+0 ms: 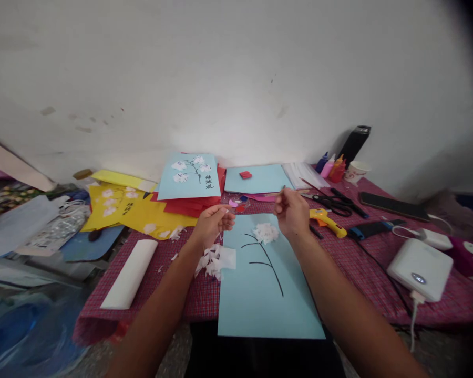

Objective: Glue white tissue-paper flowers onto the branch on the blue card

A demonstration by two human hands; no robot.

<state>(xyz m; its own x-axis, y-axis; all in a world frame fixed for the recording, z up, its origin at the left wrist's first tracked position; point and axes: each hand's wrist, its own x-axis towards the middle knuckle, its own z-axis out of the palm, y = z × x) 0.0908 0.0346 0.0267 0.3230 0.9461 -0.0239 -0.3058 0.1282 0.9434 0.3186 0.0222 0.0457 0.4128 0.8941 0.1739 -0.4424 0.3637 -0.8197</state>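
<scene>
White blossom (265, 232): on the blue sheet's (256, 310) far half.
Blossom care: light fingertip pressure should spare its ruffles.
Left hand (216, 220): pinched closed near the sheet's far-left corner; contents unclear.
Right hand (293, 212): curled at its far-right corner; hold hidden.
Sheet edges: scraps (213, 261) overlap the left (near side overhangs the tablecloth (173, 294)); glue gun (331, 224) limits the right.

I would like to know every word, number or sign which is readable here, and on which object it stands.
"绣球花" (probable reading, slightly blurred): black column on the upright blue flower picture.
Yellow flower picture: similar black characters, too blurred to read surely.
White power bank: lit display, digits unreadable.
Paper cup: red print, too small to read.
</scene>
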